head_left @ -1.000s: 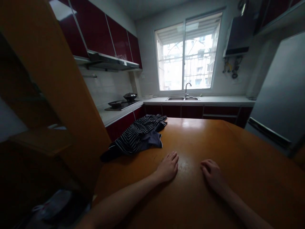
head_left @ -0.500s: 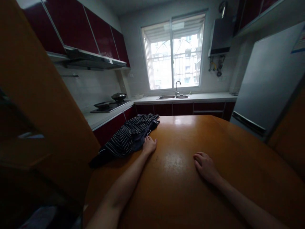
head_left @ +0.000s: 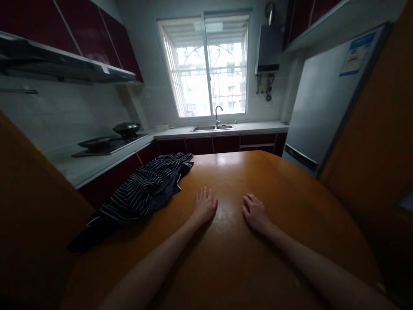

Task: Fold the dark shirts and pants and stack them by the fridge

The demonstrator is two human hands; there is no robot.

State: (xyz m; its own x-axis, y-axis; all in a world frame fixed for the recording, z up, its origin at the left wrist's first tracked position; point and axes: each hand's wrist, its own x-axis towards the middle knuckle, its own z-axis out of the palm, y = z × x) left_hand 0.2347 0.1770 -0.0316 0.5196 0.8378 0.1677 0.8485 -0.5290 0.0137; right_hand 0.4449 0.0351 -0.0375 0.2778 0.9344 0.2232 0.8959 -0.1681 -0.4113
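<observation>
My left hand (head_left: 204,206) lies flat on the orange wooden table (head_left: 258,249), fingers stretched out, holding nothing. My right hand (head_left: 255,212) rests palm down a short way to its right, fingers also spread and empty. A dark striped garment (head_left: 142,191) lies crumpled on the table's left side, its edge a little left of my left hand and not touching it; its lower end hangs toward the table's left edge.
A grey fridge (head_left: 322,103) stands to the right behind the table. Along the back wall run a counter with a sink and tap (head_left: 213,126) under a window. A stove with pans (head_left: 109,140) is at the left. Orange wooden panels flank both sides.
My left hand had reached to the striped garment's edge half a second ago and has drawn back onto the bare table. The view has swung to the right.
</observation>
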